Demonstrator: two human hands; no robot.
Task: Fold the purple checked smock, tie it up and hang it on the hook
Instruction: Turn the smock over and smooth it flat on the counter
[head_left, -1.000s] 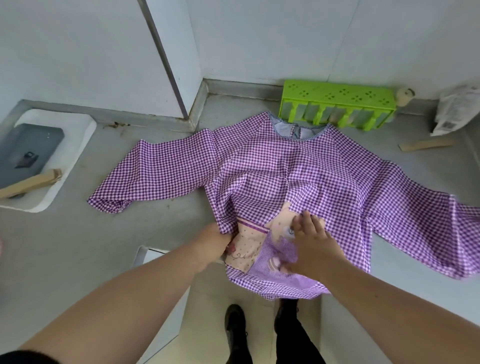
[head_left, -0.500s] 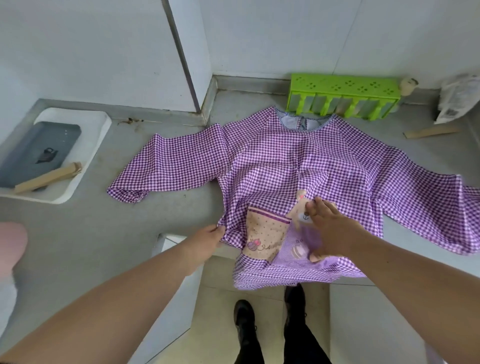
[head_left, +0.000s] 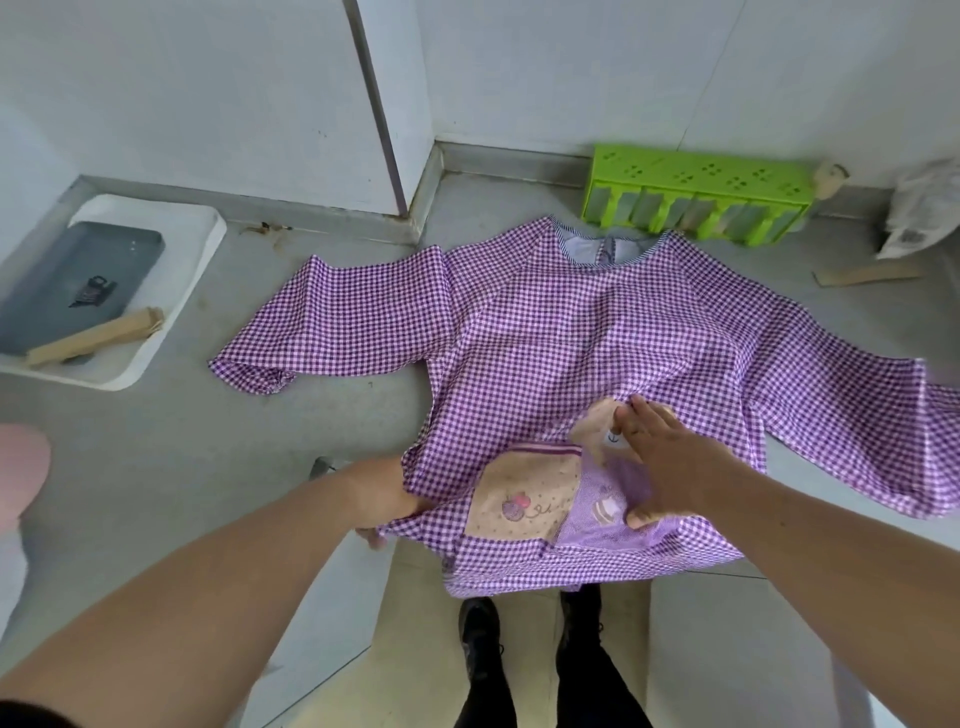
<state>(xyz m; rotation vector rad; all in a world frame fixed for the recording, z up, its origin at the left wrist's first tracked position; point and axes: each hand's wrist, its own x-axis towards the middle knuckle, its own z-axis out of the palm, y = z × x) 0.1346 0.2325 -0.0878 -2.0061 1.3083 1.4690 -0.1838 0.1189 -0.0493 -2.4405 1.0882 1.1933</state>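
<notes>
The purple checked smock (head_left: 597, 332) lies spread front-up on the grey counter (head_left: 156, 457), neck toward the wall, both sleeves out to the sides. Its hem with a beige and lilac pocket patch (head_left: 524, 499) hangs over the counter's front edge. My left hand (head_left: 384, 499) grips the smock's lower left edge at the counter's rim. My right hand (head_left: 660, 462) lies flat, fingers spread, on the pocket area. No hook is in view.
A green plastic rack (head_left: 696, 192) stands by the back wall behind the neck. A white tray (head_left: 171, 291) at the left holds a dark grey slab and a cardboard strip. A white bag (head_left: 924, 208) and cardboard piece (head_left: 862, 273) lie at the right. My shoes (head_left: 483, 639) show below.
The lower front of the smock has been drawn flatter, showing more of the pocket patch. My left hand shifted to the left edge of the hem; my right hand stays on the pocket.
</notes>
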